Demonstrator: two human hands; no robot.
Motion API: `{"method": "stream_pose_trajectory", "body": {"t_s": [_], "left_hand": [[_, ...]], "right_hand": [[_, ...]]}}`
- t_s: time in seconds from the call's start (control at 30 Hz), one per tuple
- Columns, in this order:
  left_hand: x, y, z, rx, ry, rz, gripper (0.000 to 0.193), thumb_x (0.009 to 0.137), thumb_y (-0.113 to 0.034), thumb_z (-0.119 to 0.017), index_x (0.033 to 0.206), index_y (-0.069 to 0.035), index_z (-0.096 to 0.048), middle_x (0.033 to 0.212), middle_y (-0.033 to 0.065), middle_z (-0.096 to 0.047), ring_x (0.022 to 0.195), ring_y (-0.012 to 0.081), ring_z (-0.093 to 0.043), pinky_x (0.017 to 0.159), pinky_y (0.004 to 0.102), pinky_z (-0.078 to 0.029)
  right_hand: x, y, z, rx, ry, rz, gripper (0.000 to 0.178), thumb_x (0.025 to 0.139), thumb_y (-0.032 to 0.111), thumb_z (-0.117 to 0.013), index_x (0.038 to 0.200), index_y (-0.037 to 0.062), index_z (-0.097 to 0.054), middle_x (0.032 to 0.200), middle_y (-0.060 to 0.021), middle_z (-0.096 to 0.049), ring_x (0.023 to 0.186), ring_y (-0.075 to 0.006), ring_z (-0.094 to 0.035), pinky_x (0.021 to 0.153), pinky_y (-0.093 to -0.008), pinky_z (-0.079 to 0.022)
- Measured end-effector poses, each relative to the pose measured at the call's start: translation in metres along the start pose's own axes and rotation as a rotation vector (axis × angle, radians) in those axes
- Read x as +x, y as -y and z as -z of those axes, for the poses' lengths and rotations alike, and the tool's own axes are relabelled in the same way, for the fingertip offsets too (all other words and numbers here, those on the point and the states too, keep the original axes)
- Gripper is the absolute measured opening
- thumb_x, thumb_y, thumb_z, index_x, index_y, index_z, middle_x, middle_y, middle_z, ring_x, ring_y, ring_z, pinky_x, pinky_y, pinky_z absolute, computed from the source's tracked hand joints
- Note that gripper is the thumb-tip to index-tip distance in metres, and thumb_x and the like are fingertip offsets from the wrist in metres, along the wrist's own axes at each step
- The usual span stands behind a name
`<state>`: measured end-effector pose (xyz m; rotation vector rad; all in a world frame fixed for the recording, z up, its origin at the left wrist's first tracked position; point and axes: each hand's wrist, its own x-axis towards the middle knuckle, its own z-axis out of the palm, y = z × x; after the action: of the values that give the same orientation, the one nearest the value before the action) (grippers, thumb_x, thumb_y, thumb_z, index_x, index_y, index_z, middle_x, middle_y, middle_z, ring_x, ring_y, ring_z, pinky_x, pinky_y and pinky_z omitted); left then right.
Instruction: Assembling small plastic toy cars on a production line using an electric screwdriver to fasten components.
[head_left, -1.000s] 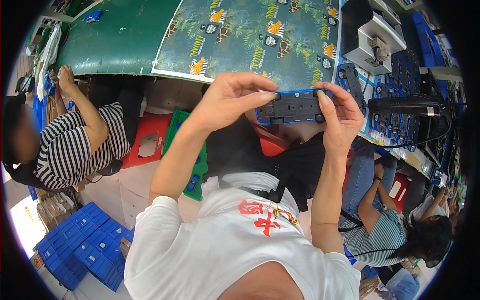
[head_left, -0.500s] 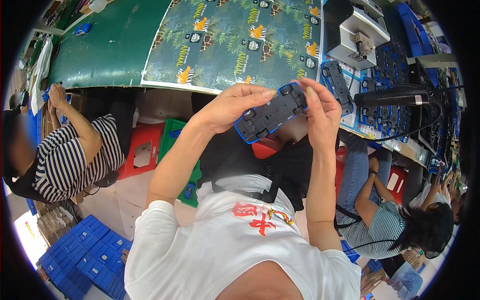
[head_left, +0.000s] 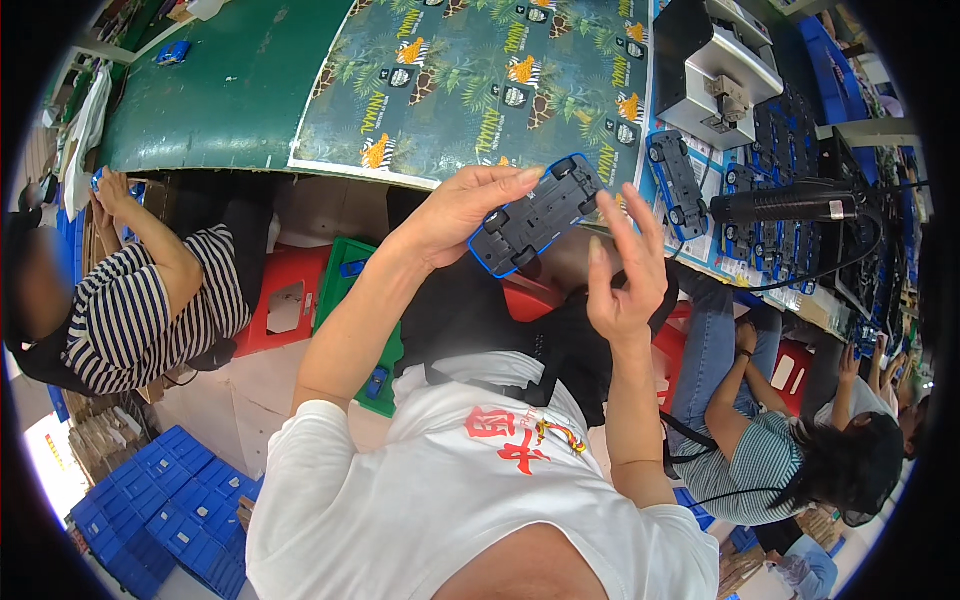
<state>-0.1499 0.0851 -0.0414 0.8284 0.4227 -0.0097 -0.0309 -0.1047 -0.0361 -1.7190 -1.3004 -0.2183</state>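
In front of my body, at the table's near edge, my left hand [head_left: 463, 212] grips a toy car [head_left: 535, 222]. The car is tilted with its black underside and wheels turned up, and a blue rim of body shows around it. My left thumb lies along the car's upper edge; the fingers beneath are hidden. My right hand [head_left: 630, 265] is just right of the car with its fingers spread and nothing in it. A second toy car [head_left: 677, 185], also underside up, lies on the table beyond my right hand.
A printed animal-pattern sheet [head_left: 470, 90] covers the green table [head_left: 220, 100]. To the right stand a grey-and-black machine [head_left: 722, 85], a black cylindrical tool [head_left: 785, 201] with a cable, and rows of toy cars [head_left: 770, 235]. Co-workers sit on both sides. A green crate [head_left: 345, 265] is below left.
My right hand has let go of the toy car, drawn back slightly and spread its fingers. The car has tilted a little in my left hand.
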Motion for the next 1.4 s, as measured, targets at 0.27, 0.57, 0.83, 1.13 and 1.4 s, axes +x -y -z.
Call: {"method": "stream_pose_trajectory", "body": {"t_s": [0.27,0.57,0.83,1.13,1.4], "left_hand": [[-0.002,-0.003,0.002,-0.009,-0.008,-0.005,0.037,0.098,-0.032,-0.062,0.117,-0.001,-0.067,0.097,0.0049,-0.072,0.08,0.0086,-0.069,0.069,0.0252,-0.058],[-0.002,-0.003,0.004,-0.007,-0.001,-0.015,0.034,0.098,-0.031,-0.061,0.114,-0.001,-0.068,0.099,0.0055,-0.071,0.08,0.0095,-0.07,0.07,0.0247,-0.058],[0.001,0.0,0.008,-0.031,0.036,-0.017,0.041,0.099,-0.033,-0.06,0.119,0.002,-0.063,0.099,0.011,-0.072,0.078,0.0147,-0.072,0.067,0.0288,-0.061],[0.001,0.002,0.013,-0.039,0.078,0.016,0.046,0.098,-0.035,-0.059,0.119,0.006,-0.058,0.098,0.017,-0.071,0.074,0.0217,-0.073,0.064,0.0356,-0.063],[-0.003,-0.009,0.001,0.238,0.173,0.08,0.032,0.094,-0.024,-0.067,0.111,0.002,-0.069,0.094,0.004,-0.07,0.08,0.0066,-0.064,0.07,0.0232,-0.053]], "right_hand": [[-0.006,-0.003,0.007,0.129,-0.089,0.002,0.041,0.074,-0.01,-0.06,0.114,-0.0057,-0.065,0.111,-0.0171,-0.071,0.11,-0.035,-0.063,0.095,-0.0419,-0.049],[0.001,0.0,-0.004,0.092,-0.046,-0.014,0.044,0.074,-0.009,-0.06,0.118,-0.0041,-0.064,0.11,-0.0142,-0.072,0.117,-0.0343,-0.06,0.101,-0.0442,-0.046],[-0.004,-0.01,0.002,0.209,-0.141,-0.071,0.043,0.076,-0.008,-0.062,0.119,-0.0051,-0.062,0.107,-0.0156,-0.072,0.112,-0.0319,-0.061,0.096,-0.0394,-0.048],[0.024,-0.036,0.018,0.651,0.265,-0.229,0.071,0.074,0.016,-0.084,0.137,0.0037,-0.054,0.145,-0.0169,-0.049,0.134,-0.029,-0.047,0.102,-0.0412,-0.045],[0.065,-0.026,0.044,0.483,0.661,-0.045,0.069,0.066,0.018,-0.087,0.129,0.0063,-0.059,0.143,-0.0141,-0.051,0.128,-0.0315,-0.053,0.101,-0.0413,-0.046]]}}
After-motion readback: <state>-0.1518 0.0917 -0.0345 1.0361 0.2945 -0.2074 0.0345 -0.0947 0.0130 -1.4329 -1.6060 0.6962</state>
